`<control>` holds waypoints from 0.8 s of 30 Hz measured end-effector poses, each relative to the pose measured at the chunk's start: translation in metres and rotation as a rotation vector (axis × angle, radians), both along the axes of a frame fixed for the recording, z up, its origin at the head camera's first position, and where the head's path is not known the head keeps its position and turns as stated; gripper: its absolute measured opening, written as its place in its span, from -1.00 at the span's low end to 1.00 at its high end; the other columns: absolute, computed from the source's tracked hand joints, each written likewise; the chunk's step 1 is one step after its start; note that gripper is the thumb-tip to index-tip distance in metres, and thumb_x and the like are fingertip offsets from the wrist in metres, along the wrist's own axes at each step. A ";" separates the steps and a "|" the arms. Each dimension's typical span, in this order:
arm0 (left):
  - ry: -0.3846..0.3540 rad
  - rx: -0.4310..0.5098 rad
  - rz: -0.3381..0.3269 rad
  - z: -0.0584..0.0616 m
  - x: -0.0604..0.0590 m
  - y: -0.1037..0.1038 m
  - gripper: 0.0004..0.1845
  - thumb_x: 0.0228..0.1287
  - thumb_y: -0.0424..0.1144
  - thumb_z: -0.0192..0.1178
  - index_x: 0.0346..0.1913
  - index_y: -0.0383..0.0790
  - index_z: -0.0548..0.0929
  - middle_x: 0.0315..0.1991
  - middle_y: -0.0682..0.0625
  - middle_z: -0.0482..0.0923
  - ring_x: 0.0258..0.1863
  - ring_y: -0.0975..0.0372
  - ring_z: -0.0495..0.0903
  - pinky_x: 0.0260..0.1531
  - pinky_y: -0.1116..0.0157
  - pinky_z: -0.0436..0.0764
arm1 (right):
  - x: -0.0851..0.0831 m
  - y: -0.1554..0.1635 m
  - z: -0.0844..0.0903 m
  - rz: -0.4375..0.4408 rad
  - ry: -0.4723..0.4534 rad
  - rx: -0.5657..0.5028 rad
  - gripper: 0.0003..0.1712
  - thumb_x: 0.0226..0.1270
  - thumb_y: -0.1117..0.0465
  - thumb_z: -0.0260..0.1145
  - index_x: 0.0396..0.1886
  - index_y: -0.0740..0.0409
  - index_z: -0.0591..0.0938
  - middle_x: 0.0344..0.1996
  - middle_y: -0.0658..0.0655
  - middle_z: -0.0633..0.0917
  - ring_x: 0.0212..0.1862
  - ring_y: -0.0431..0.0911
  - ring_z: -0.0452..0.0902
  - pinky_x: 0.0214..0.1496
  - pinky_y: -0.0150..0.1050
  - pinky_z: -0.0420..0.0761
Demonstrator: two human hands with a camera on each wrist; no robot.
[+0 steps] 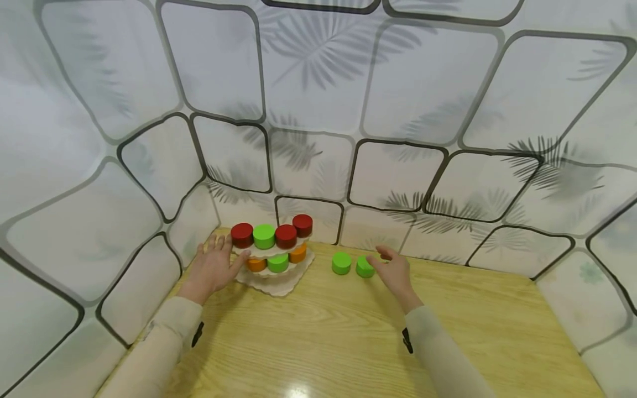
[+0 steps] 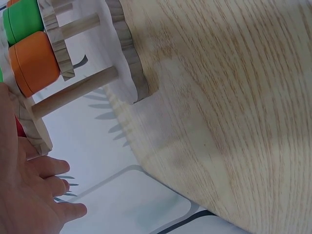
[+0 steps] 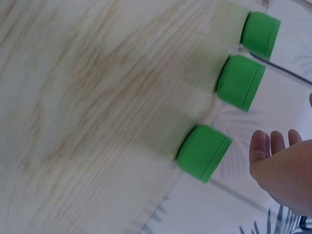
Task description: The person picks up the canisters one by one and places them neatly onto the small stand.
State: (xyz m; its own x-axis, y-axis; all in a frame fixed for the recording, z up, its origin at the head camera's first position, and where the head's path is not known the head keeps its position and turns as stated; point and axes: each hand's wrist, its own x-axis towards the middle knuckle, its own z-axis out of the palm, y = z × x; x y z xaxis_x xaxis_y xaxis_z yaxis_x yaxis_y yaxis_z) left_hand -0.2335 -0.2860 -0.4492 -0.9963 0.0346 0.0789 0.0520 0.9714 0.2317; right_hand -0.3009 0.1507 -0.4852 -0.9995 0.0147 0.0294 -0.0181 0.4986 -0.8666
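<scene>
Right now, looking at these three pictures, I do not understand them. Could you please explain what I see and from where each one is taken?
No machine here: a person works with bare hands. The big picture comes from a head camera; the other two come from cameras on each wrist. On the wooden table stands a two-level stand carrying red, green and orange round blocks. The left hand rests against it, fingers straight. The right hand hovers open beside loose green blocks, holding nothing. The right wrist view shows three green blocks.
</scene>
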 end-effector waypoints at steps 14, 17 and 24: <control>0.005 -0.006 0.001 -0.004 -0.003 -0.003 -0.02 0.65 0.35 -0.30 0.61 -0.55 0.13 0.56 -0.54 0.16 0.62 -0.41 0.01 0.50 -0.46 0.06 | 0.003 0.039 -0.007 -0.074 -0.018 0.004 -0.31 0.52 0.03 0.36 0.49 0.28 0.49 0.47 0.40 0.48 0.49 0.28 0.35 0.44 0.24 0.48; 0.005 -0.007 0.003 -0.004 -0.002 -0.002 -0.02 0.65 0.35 -0.29 0.60 -0.55 0.14 0.56 -0.54 0.17 0.62 -0.41 0.01 0.50 -0.46 0.06 | 0.004 0.043 -0.009 -0.087 -0.025 0.003 -0.34 0.52 0.05 0.35 0.48 0.27 0.51 0.47 0.40 0.48 0.49 0.29 0.33 0.45 0.25 0.46; 0.001 -0.001 0.001 -0.002 -0.002 -0.001 -0.02 0.65 0.35 -0.28 0.60 -0.56 0.15 0.56 -0.54 0.17 0.62 -0.41 0.02 0.50 -0.46 0.06 | 0.005 0.052 -0.014 -0.099 -0.044 0.022 -0.31 0.51 0.04 0.35 0.49 0.30 0.49 0.45 0.45 0.47 0.48 0.31 0.33 0.43 0.27 0.47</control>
State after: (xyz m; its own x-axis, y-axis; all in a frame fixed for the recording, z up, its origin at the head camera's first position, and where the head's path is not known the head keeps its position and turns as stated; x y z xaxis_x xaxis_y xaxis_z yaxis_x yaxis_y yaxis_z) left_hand -0.2352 -0.2871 -0.4514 -0.9962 0.0334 0.0802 0.0511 0.9717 0.2307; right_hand -0.2959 0.2023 -0.4995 -0.9934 0.1136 -0.0130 0.0701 0.5152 -0.8542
